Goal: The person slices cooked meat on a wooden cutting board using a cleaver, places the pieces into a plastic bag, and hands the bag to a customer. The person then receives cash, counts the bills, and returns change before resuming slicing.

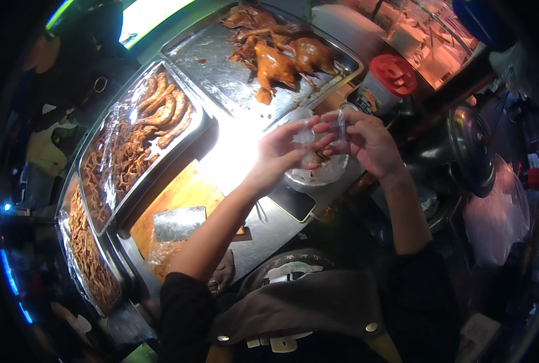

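My left hand [284, 149] and my right hand [362, 140] are raised close together, fingertips nearly meeting. Thin clear plastic [341, 127] is pinched in the fingers of my right hand. More translucent plastic [303, 136] shows at my left fingers, blurred, and it looks held too. Beneath both hands lies a clear plastic bag [330, 174] with some brown food inside; my fingers hide part of it. Whether it joins the plastic in my fingers, I cannot tell. Beyond the hands, glazed roast poultry [276, 66] rests in a metal tray [206, 68].
A film-covered tray [149, 186] holds sausages and browned pieces at the left. A cleaver [178, 223] lies on the wooden cutting board [188, 186]. A smartphone [292, 202] is near the counter's edge. A red-lidded container [389, 79] and a metal pot lid [470, 149] are at the right.
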Tool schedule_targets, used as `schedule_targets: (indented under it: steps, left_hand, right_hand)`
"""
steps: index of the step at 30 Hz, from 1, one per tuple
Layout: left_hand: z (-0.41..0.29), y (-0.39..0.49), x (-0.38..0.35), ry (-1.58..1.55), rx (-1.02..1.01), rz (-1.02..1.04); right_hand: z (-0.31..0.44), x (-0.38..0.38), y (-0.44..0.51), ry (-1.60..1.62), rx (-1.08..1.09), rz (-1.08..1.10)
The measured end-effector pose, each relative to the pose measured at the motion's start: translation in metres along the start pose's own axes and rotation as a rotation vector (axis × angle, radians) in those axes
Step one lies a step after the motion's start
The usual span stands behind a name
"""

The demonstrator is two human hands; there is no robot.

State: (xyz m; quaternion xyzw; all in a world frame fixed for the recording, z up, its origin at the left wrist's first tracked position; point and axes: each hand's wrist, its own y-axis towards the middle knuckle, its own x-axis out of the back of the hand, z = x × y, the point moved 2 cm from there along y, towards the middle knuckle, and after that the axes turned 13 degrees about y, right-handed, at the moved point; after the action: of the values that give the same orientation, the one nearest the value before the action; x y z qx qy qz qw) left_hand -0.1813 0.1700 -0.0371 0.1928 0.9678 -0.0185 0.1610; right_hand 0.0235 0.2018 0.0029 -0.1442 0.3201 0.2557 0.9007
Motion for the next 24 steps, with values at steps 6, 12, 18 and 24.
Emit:
schedule_targets:
  steps: [6,12,18,24]
  left_hand:
    - [0.024,0.015,0.001,0.499,-0.181,-0.289]
    - [0.008,0.022,-0.015,0.85,-0.421,-0.152]
    - [0.015,0.021,0.007,0.226,-0.122,-0.026]
    - [0.025,-0.019,0.02,0.715,0.145,0.098]
  right_hand:
    - [-0.015,0.006,0.014,-0.114,-0.095,-0.069]
    - [-0.015,-0.007,0.013,-0.272,-0.257,-0.016]
    - [-0.006,0.029,0.005,-0.585,0.029,0.068]
    - [-0.035,0.081,0.028,-0.784,0.135,-0.321]
